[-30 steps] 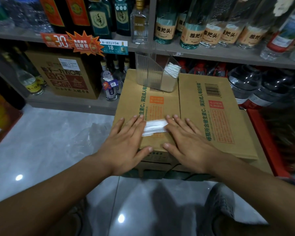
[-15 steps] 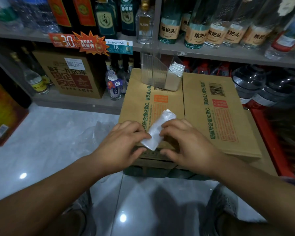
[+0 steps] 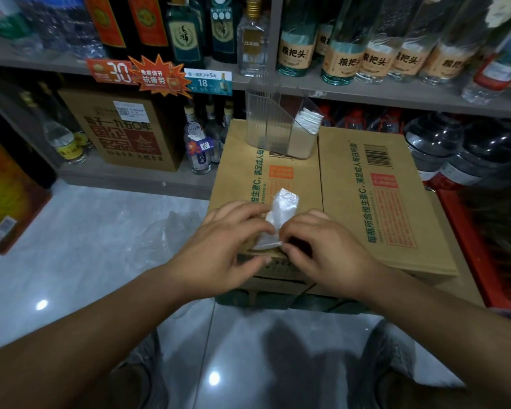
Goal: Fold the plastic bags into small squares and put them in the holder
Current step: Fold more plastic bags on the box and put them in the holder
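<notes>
A folded white plastic bag [image 3: 282, 209], now a narrow strip, lies on the near edge of a brown cardboard box [image 3: 366, 208]. My left hand [image 3: 219, 246] pinches the strip from the left and my right hand [image 3: 328, 252] pinches its near end from the right; the far end sticks up beyond my fingers. A clear plastic holder [image 3: 266, 125] stands at the box's far edge, with folded white bags [image 3: 309, 119] in its right compartment.
A loose clear plastic bag [image 3: 165, 231] lies on the glossy tile floor left of the box. Shelves of bottles [image 3: 348, 54] rise behind, with a carton [image 3: 124, 131] on the lower shelf. A red crate edge [image 3: 466, 246] borders the box's right side.
Both hands went from pressing flat on the strip to curling round it, lifting and turning it so it points away from me. The fold has tightened near my fingers.
</notes>
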The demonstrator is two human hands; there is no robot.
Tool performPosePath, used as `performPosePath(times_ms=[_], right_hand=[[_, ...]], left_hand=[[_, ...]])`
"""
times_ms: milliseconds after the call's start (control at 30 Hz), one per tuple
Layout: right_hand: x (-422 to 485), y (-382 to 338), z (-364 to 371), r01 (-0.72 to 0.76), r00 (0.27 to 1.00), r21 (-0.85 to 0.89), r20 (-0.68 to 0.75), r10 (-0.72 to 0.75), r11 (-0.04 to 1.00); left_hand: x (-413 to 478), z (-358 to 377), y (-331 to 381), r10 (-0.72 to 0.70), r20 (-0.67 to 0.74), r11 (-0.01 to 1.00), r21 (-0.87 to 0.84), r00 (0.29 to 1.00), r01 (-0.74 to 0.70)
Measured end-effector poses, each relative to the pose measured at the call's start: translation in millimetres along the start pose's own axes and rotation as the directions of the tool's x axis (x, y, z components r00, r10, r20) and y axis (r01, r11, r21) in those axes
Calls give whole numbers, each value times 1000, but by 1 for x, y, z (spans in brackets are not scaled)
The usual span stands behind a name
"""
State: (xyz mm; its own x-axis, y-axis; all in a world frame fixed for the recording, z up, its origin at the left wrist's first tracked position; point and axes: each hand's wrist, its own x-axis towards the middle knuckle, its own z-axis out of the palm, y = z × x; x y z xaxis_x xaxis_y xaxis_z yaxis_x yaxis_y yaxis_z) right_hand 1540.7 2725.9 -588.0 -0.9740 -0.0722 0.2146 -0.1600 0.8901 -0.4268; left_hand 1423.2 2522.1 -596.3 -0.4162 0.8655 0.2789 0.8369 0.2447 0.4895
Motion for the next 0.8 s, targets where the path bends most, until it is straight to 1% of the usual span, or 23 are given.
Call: performPosePath(times_ms=[133,200,300,367,467,600,667,733,800], right_hand=[[0,-3,-3,-21,1000,56,6,21,998],[-2,-5,-5,-43,999,84,23,41,996],[-3,-7,-8,-120,993,148,12,120,982],[-2,-9,-8,-166,986,183,7,168,969],[-1,-10,-6,-174,984,217,6,177,961],[-1,-10,-6,-192,981,233,14,194,953],[-2,-11,-7,-205,978,259,11,210,944],[-2,-11,-7,-248,967,337,25,255,908],[0,-10,-6,-318,944,437,59,326,841]], left_hand=[[9,-3,3,3,66,1000,-25,998,-1],[11,-2,3,-49,80,997,-57,996,54],[14,-2,0,-137,77,977,-156,988,148],[15,-3,-2,-132,72,973,-180,989,143],[15,0,-6,-99,78,984,-139,992,109],[14,2,-8,-117,123,988,-88,985,128],[15,2,-9,-138,121,987,-72,983,147],[15,3,-9,-159,84,985,-54,984,164],[15,4,-10,-184,56,982,-39,981,186]])
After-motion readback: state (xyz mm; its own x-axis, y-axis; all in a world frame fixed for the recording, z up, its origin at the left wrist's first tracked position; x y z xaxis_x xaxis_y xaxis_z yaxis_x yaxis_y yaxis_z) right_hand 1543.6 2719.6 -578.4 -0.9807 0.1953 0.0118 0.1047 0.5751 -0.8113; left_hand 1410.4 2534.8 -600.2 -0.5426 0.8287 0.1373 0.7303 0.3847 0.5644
